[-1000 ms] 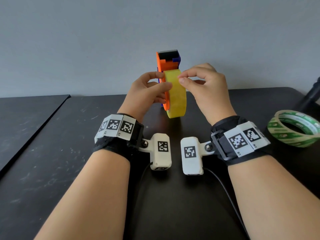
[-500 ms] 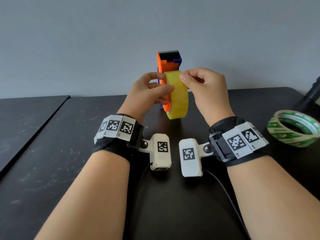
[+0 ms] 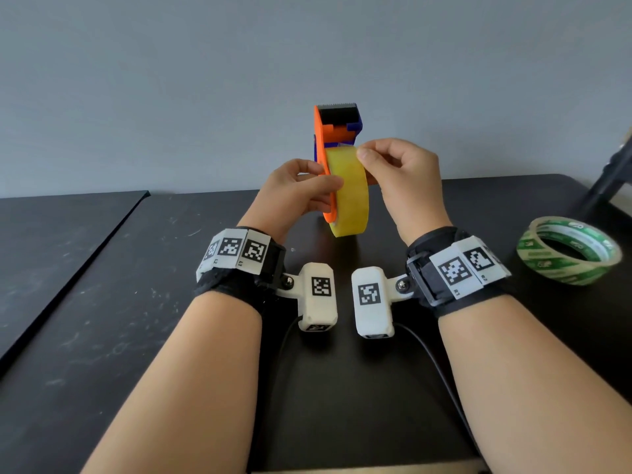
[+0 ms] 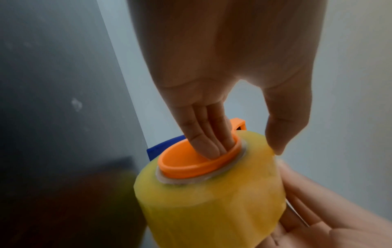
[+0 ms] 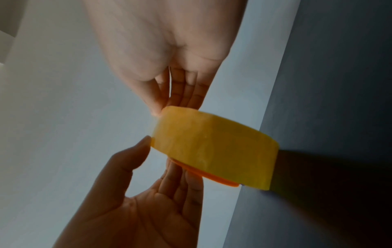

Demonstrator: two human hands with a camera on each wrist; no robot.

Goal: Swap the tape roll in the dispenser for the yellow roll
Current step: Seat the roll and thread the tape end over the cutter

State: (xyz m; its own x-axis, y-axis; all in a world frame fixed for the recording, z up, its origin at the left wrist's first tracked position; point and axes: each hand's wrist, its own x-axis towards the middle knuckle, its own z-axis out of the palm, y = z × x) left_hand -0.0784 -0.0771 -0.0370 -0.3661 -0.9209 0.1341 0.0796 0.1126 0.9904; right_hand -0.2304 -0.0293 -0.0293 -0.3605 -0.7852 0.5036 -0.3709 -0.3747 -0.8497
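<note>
The orange-and-blue tape dispenser stands upright over the black table, and the yellow roll sits on its hub. My left hand grips the dispenser from the left, thumb across the roll's tread. In the left wrist view its fingers reach into the orange hub ring at the side of the yellow roll. My right hand pinches the roll's upper right edge. The right wrist view shows that pinch of the right hand on the yellow roll.
A green-and-white tape roll lies flat on the black table at the right. A dark slanted post stands at the far right edge. A second black slab adjoins on the left. Thin cables trail from the wrist cameras.
My right fingertips have shifted from the front of the roll's tread to its upper right edge. The left hand and the dispenser have barely moved.
</note>
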